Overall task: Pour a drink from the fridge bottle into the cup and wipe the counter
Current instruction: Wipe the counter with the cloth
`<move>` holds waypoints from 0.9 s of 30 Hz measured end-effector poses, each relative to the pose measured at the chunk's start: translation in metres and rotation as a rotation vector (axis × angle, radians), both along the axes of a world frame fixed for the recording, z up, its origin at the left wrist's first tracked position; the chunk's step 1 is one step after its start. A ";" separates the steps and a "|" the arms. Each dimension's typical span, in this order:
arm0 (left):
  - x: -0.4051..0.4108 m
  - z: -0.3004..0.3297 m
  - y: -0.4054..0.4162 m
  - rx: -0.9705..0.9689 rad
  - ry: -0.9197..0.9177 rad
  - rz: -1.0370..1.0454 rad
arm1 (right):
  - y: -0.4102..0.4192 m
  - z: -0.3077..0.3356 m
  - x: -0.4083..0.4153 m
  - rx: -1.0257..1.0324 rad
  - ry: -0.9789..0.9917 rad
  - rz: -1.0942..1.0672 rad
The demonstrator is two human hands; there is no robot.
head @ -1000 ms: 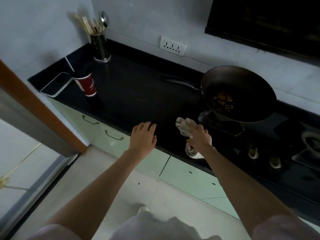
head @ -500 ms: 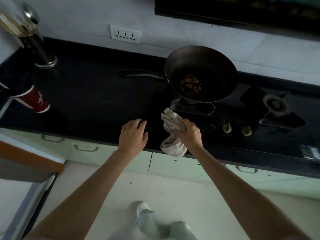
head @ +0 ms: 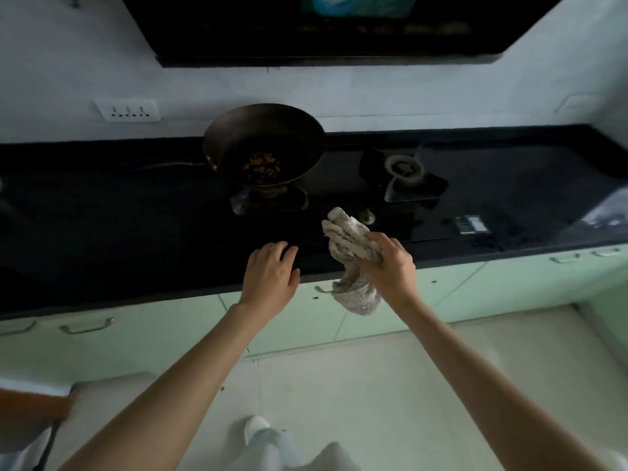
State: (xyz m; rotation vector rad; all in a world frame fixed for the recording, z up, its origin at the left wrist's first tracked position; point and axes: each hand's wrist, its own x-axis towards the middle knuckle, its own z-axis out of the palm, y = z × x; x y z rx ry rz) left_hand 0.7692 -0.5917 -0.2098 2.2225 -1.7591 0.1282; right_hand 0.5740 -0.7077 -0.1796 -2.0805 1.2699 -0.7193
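Dim kitchen: black glossy desk (head: 102, 232) runs wall to wall, pale green drawers (head: 170, 334) below, light tiled floor. Built-in gas stove holds a dark wok (head: 265, 144) with food scraps on the left burner; right burner (head: 406, 169) bare. White wall socket (head: 127, 110) behind, dark hood overhead.

Step looks like the wipe. Right hand (head: 390, 266) is clamped around a bunched grey-white cloth (head: 350, 239), top end over the stove glass near a knob, tail hanging past the desk edge. Can't tell if the cloth touches the surface. Left hand (head: 272, 277) spread flat, fingers relaxed, at the desk front edge, holding nothing.

Cup and bottle not in view, so pour status unknown.

Next move likely: press the cloth flat and sweep along the desk, steering round the wok stand and knobs.
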 end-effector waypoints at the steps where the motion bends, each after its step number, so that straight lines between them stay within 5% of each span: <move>1: -0.022 0.002 -0.004 -0.004 -0.005 -0.031 | 0.003 0.003 -0.025 -0.015 -0.002 -0.020; 12: -0.249 0.003 -0.055 -0.021 -0.065 -0.396 | 0.029 0.010 -0.273 -0.014 0.055 -0.358; 27: -0.449 0.000 -0.227 -0.088 -0.015 -0.741 | -0.044 -0.001 -0.469 -0.015 0.043 -0.761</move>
